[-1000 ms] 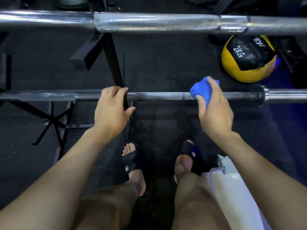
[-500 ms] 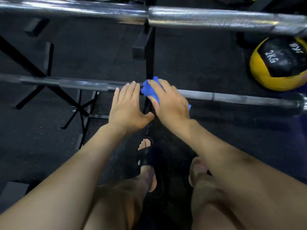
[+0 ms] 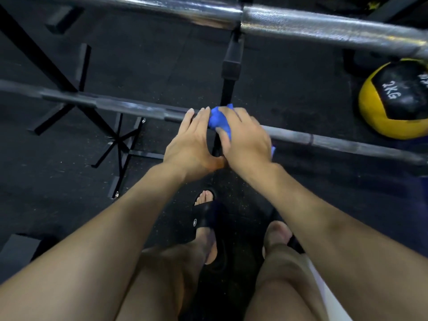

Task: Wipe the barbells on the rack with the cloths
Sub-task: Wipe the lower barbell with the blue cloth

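Head view: right hand [image 3: 246,137] grips crumpled cloth [image 3: 218,120].

Dark speckled rubber flooring [image 3: 143,66] covers the room under dim light, with black steel frame legs [image 3: 120,144] crossing at the left, a black upright post [image 3: 230,66] at the far middle, and a yellow-and-black medicine ball [image 3: 393,100] marked 2KG resting at the right.

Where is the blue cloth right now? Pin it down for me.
In the head view, the blue cloth sits mid-frame on the lower barbell, gripped under the right hand, with the left hand touching it from the left.
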